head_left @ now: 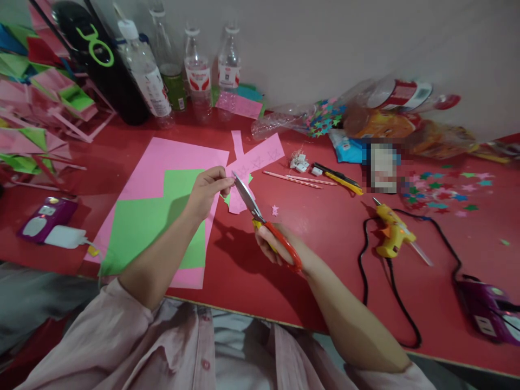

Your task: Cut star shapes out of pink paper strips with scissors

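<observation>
Inspection covers a red counter (pixel 333 254); positions are given from the large pink sheet (pixel 182 154). The green sheet (pixel 162 227) lies on top of that pink sheet.

The right hand (pixel 270 244) is wrapped around the orange-handled scissors (pixel 280 241), its fingers closed on the grips. The scissors are just right of the pink sheet, blades angled up toward the left hand (pixel 207 189). The blades appear nearly closed.

The left hand is above the pink sheet's right edge, thumb and forefinger pinched together beside the blade tip. Whether a scrap sits between them cannot be told.

Pink paper strips (pixel 264 157), one bearing drawn star outlines, lie beyond the blades, right of the pink sheet. A small pink star (pixel 275 210) rests nearer, also on that side. Farther right of the sheet are the striped straws (pixel 298 180), a yellow cutter (pixel 345 183), a yellow glue gun (pixel 392 233) and scattered paper stars (pixel 450 189).

Assessment: the step in hand appears to be fine scissor work at the left fingertips. Any snip from this position calls for a steady pinch, fingertips clear of the blades, and small, controlled closing of the grips.
</observation>
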`<action>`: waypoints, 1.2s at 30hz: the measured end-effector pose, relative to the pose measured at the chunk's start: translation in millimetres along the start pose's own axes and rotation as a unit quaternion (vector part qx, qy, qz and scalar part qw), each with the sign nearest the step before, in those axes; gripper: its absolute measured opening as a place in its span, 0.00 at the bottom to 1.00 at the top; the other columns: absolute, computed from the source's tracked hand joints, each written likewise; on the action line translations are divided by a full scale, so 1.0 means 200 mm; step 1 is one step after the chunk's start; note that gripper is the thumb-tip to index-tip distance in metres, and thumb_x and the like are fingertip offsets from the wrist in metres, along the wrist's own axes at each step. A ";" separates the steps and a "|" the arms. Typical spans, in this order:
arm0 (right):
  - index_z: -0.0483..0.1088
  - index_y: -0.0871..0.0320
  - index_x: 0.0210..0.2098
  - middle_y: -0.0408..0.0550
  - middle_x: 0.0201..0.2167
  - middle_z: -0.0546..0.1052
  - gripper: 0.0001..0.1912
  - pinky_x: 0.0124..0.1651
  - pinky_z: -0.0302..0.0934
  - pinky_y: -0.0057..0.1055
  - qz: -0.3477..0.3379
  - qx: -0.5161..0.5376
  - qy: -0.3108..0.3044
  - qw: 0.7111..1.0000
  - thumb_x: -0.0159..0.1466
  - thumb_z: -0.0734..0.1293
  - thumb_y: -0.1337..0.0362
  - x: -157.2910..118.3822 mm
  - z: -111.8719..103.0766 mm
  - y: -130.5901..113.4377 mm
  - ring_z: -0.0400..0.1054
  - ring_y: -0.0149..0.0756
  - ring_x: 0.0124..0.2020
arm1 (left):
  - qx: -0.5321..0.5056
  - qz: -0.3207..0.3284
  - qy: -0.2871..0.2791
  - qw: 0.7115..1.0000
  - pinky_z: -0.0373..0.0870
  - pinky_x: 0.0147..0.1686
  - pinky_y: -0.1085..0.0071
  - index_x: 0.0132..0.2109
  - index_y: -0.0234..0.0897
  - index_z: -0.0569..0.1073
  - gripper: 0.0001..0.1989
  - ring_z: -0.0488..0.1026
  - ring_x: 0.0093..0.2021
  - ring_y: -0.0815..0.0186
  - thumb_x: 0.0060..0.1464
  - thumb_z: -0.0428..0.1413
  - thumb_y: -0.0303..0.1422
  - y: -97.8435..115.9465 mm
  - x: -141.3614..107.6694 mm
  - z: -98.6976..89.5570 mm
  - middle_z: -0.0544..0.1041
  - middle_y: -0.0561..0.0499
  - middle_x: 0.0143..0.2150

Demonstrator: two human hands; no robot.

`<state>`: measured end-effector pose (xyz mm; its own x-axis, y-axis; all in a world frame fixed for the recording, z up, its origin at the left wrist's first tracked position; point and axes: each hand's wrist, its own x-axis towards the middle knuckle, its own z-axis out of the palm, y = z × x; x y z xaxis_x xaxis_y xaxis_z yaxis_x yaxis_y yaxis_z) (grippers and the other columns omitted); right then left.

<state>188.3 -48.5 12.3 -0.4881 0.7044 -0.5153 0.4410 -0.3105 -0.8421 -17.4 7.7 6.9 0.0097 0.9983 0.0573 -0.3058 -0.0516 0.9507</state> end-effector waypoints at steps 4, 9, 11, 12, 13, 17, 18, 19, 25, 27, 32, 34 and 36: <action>0.59 0.56 0.23 0.36 0.08 0.63 0.24 0.11 0.49 0.19 -0.002 0.004 0.008 1.000 0.62 0.58 0.43 0.00 0.02 0.00 0.52 0.22 0.08 | -0.003 0.001 -0.001 1.000 0.59 0.22 0.77 0.19 0.36 0.63 0.12 0.61 0.18 0.77 0.43 0.59 0.30 -0.01 0.00 0.00 0.67 0.58 0.15; 0.58 0.56 0.22 0.35 0.08 0.60 0.25 0.10 0.47 0.19 -0.004 0.014 0.035 0.999 0.60 0.58 0.41 0.00 0.04 -0.01 0.52 0.23 0.07 | -0.009 -0.002 -0.006 1.000 0.59 0.22 0.78 0.19 0.36 0.63 0.12 0.62 0.18 0.77 0.43 0.59 0.29 -0.01 0.00 0.00 0.67 0.58 0.15; 0.58 0.56 0.22 0.35 0.08 0.60 0.25 0.10 0.48 0.19 -0.006 0.019 0.041 0.999 0.59 0.59 0.40 -0.01 0.05 -0.01 0.53 0.23 0.08 | -0.009 -0.003 -0.006 1.000 0.59 0.22 0.77 0.19 0.36 0.63 0.12 0.62 0.18 0.77 0.43 0.59 0.29 -0.01 0.00 0.00 0.67 0.58 0.15; 0.58 0.56 0.22 0.35 0.08 0.59 0.25 0.10 0.48 0.20 -0.007 0.019 0.043 0.999 0.59 0.59 0.40 -0.01 0.05 -0.01 0.53 0.23 0.08 | -0.009 -0.004 -0.006 1.000 0.59 0.22 0.77 0.19 0.36 0.63 0.12 0.62 0.18 0.77 0.43 0.59 0.30 -0.01 0.00 0.00 0.67 0.58 0.15; 0.58 0.56 0.22 0.35 0.08 0.59 0.25 0.10 0.48 0.20 -0.008 0.018 0.048 0.999 0.59 0.59 0.41 -0.01 0.05 -0.02 0.53 0.23 0.08 | -0.008 -0.005 -0.006 1.000 0.59 0.22 0.77 0.19 0.36 0.63 0.12 0.62 0.18 0.77 0.43 0.59 0.30 -0.01 0.00 0.00 0.68 0.58 0.15; 0.58 0.55 0.22 0.35 0.08 0.60 0.25 0.10 0.47 0.20 -0.009 0.007 0.050 0.999 0.59 0.59 0.41 -0.01 0.05 -0.02 0.52 0.23 0.08 | -0.004 -0.007 -0.005 1.000 0.60 0.22 0.77 0.20 0.36 0.63 0.12 0.62 0.18 0.77 0.43 0.59 0.30 0.00 0.00 0.00 0.67 0.58 0.15; 0.58 0.55 0.22 0.35 0.08 0.60 0.25 0.10 0.47 0.20 -0.010 0.007 0.049 0.999 0.59 0.59 0.41 -0.01 0.05 -0.02 0.52 0.23 0.08 | -0.004 -0.007 -0.005 1.000 0.60 0.22 0.77 0.20 0.36 0.64 0.12 0.62 0.18 0.77 0.43 0.59 0.30 0.00 0.00 0.00 0.67 0.58 0.15; 0.58 0.55 0.22 0.35 0.08 0.60 0.25 0.10 0.47 0.20 -0.010 0.007 0.047 0.999 0.59 0.59 0.41 -0.01 0.05 -0.02 0.52 0.23 0.08 | -0.006 -0.007 -0.006 1.000 0.60 0.22 0.77 0.20 0.36 0.63 0.12 0.62 0.18 0.77 0.43 0.59 0.30 0.00 0.00 0.00 0.67 0.58 0.15; 0.57 0.55 0.21 0.36 0.08 0.61 0.24 0.11 0.47 0.20 -0.014 0.003 0.049 0.999 0.59 0.59 0.42 -0.01 0.05 -0.02 0.53 0.23 0.08 | -0.011 -0.013 -0.002 1.000 0.60 0.22 0.77 0.19 0.36 0.63 0.12 0.62 0.18 0.77 0.42 0.59 0.30 0.01 0.00 0.00 0.67 0.58 0.15; 0.57 0.56 0.21 0.36 0.08 0.61 0.24 0.11 0.47 0.20 -0.012 0.002 0.050 0.999 0.59 0.60 0.43 -0.01 0.04 -0.01 0.53 0.23 0.08 | -0.014 -0.018 -0.001 1.000 0.59 0.22 0.77 0.19 0.36 0.63 0.12 0.62 0.18 0.77 0.42 0.59 0.30 0.02 0.00 0.01 0.67 0.58 0.15; 0.58 0.56 0.22 0.35 0.08 0.61 0.24 0.11 0.48 0.20 -0.017 0.018 0.034 0.999 0.60 0.59 0.42 -0.01 0.03 -0.01 0.52 0.23 0.08 | -0.035 -0.023 0.009 0.999 0.59 0.20 0.78 0.20 0.36 0.62 0.11 0.62 0.17 0.77 0.39 0.59 0.29 0.02 0.00 0.01 0.67 0.58 0.15; 0.59 0.56 0.23 0.35 0.08 0.62 0.24 0.11 0.47 0.20 -0.020 0.019 0.028 0.999 0.60 0.59 0.42 -0.01 0.02 -0.01 0.51 0.22 0.08 | -0.048 -0.021 0.016 0.999 0.58 0.20 0.78 0.21 0.37 0.63 0.10 0.62 0.17 0.77 0.39 0.58 0.29 0.01 0.00 0.00 0.66 0.59 0.15; 0.59 0.56 0.23 0.36 0.09 0.62 0.25 0.11 0.48 0.20 -0.022 0.016 0.020 0.999 0.60 0.59 0.40 -0.01 0.02 -0.01 0.52 0.23 0.08 | -0.053 -0.019 0.020 0.998 0.58 0.20 0.78 0.23 0.37 0.64 0.08 0.61 0.17 0.77 0.39 0.58 0.29 0.01 0.01 0.00 0.66 0.59 0.15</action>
<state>185.4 -51.5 13.9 -0.4761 0.7425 -0.4712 0.3947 -0.2984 -0.8690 -18.0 8.7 8.5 -0.0140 0.9999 0.0084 -0.4045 -0.0134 0.9144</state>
